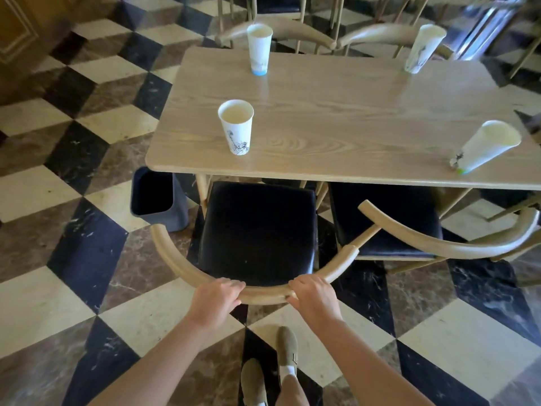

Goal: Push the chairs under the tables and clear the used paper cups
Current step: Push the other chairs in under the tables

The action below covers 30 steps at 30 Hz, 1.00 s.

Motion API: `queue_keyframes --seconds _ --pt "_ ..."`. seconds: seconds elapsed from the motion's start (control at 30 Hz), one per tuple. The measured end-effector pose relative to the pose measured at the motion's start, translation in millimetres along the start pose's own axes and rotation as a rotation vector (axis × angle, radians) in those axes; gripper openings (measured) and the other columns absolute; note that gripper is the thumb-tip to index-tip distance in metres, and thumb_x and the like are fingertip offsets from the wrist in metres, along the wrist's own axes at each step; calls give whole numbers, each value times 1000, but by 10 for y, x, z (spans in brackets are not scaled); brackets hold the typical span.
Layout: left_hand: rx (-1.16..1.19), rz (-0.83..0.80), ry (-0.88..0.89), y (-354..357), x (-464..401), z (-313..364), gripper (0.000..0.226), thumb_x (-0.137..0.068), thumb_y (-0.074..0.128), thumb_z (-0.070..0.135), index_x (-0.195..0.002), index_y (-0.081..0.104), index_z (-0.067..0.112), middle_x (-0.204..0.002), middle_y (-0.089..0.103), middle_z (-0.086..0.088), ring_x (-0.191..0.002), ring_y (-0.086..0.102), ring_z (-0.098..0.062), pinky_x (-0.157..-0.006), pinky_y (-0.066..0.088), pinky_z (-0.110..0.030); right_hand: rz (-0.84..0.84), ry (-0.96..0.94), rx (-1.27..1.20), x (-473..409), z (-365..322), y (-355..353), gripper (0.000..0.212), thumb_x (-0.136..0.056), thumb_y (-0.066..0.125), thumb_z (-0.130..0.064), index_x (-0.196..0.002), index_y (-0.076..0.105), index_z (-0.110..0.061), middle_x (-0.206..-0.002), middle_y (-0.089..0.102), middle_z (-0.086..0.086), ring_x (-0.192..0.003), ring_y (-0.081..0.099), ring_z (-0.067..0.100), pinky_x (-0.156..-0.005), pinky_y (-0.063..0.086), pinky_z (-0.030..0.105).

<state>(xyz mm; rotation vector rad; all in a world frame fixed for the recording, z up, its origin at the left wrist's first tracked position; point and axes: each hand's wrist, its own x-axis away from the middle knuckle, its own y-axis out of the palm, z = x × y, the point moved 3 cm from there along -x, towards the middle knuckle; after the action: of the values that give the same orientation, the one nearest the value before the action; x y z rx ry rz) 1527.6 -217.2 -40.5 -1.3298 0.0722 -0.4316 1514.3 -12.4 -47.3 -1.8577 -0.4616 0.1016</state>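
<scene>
A wooden chair with a black seat [257,230] stands before me, its front edge just under the light wood table [336,121]. My left hand [215,300] and my right hand [314,297] both grip its curved backrest [172,259]. A second chair [389,221] stands to its right, partly under the table. Several white paper cups stand on the table: one near left [236,127], one far left [259,49], one far right [421,48], one near right [486,146].
A grey bin [155,197] stands on the floor by the table's near left corner. Two more chairs [292,30] are tucked in at the far side. The floor is checkered marble. My feet [272,367] are behind the chair.
</scene>
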Motion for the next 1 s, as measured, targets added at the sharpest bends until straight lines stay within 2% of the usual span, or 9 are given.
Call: queue_keyframes --seconds 0.13,0.27,0.5,0.63,0.73,0.8,1.0 --pt "-5 -13 -42 -48 -266 -114 43 -61 86 15 -100 70 12 -92 76 -5 -83 72 -21 -72 61 -41 9 7 -8 -280 55 -38 20 -85 64 -24 -102 68 -13 -98 68 3 -97 60 21 -93 46 33" --pt "-27 -37 -59 -65 -528 -213 40 -78 73 20 -117 62 14 -113 70 -4 -103 65 -20 -91 53 -38 -16 -9 25 -531 110 -89 19 -84 66 -23 -99 68 -11 -93 68 5 -92 61 24 -90 48 38" --pt "-21 10 -71 -143 -920 -285 40 -82 69 22 -121 59 15 -118 67 -3 -108 62 -20 -92 51 -37 -4 -68 90 -935 274 -173 21 -89 62 -26 -104 65 -12 -99 67 5 -97 61 24 -95 46 37" --pt "-32 42 -60 -215 -1127 -280 40 -80 71 19 -118 60 12 -113 69 -5 -102 65 -21 -85 54 -37 -21 -62 93 -1145 433 -241 22 -90 59 -26 -106 64 -12 -100 66 5 -98 59 24 -93 45 36" --pt "-54 56 7 -263 -1140 -251 45 -56 89 14 -97 71 10 -88 76 -5 -79 72 -21 -63 61 -36 -14 -103 132 -1155 479 -306 21 -71 82 -24 -83 71 -11 -75 69 4 -72 66 23 -72 57 36" --pt "-96 84 26 -271 -1132 -246 48 -45 93 16 -89 74 10 -80 77 -2 -72 72 -18 -54 60 -34 7 -125 141 -1141 478 -311 25 -58 89 -23 -72 71 -12 -64 67 2 -60 66 21 -59 59 33" --pt "-130 95 26 -262 -1133 -218 51 -41 95 19 -87 74 11 -78 77 -1 -71 72 -17 -53 60 -33 7 -123 166 -1145 476 -313 26 -56 90 -25 -69 70 -14 -60 65 0 -57 64 19 -57 58 32"
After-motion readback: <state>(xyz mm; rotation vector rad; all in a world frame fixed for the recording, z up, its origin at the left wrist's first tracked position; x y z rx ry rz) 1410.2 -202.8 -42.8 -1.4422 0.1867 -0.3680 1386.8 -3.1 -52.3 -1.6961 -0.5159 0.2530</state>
